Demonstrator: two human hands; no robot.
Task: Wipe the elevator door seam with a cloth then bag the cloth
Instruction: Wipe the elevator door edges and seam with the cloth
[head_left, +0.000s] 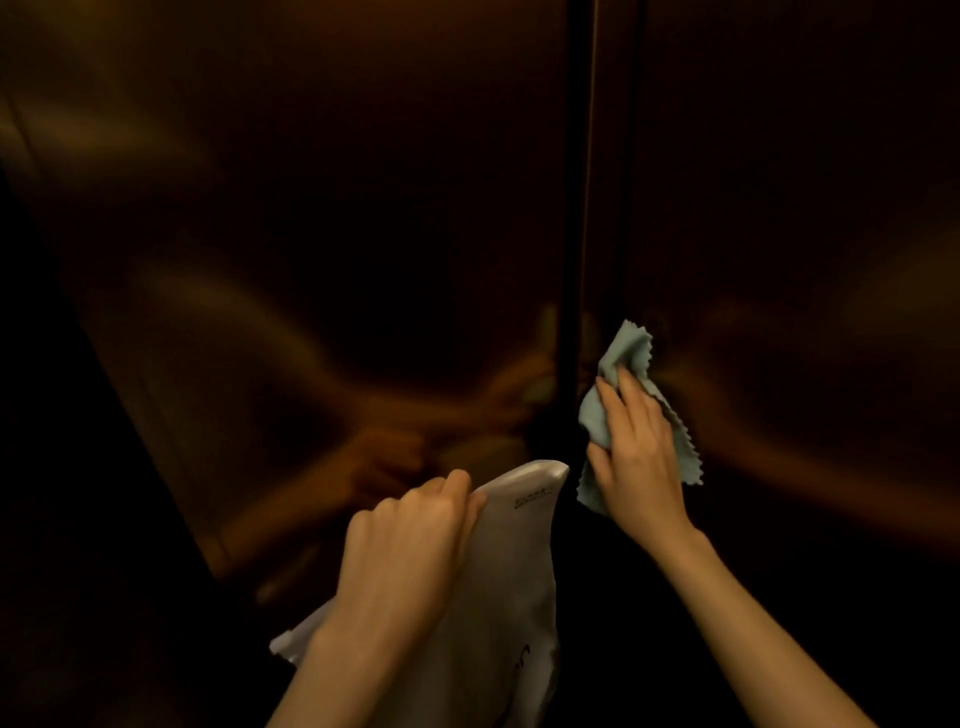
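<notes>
Right hand (636, 457) presses cloth (623, 358) on door (779, 208) just right of seam (571, 208), fingers spread, thumb under cloth edge. Left hand (405, 540) curled, gripping bag (514, 571) top edge, below the cloth.

I am standing at a dim elevator entrance: two brushed-metal door panels (311, 208) fill my view, meeting at a dark vertical seam (571, 208) toward one o'clock, with blurred reflections of my arms in them.
</notes>
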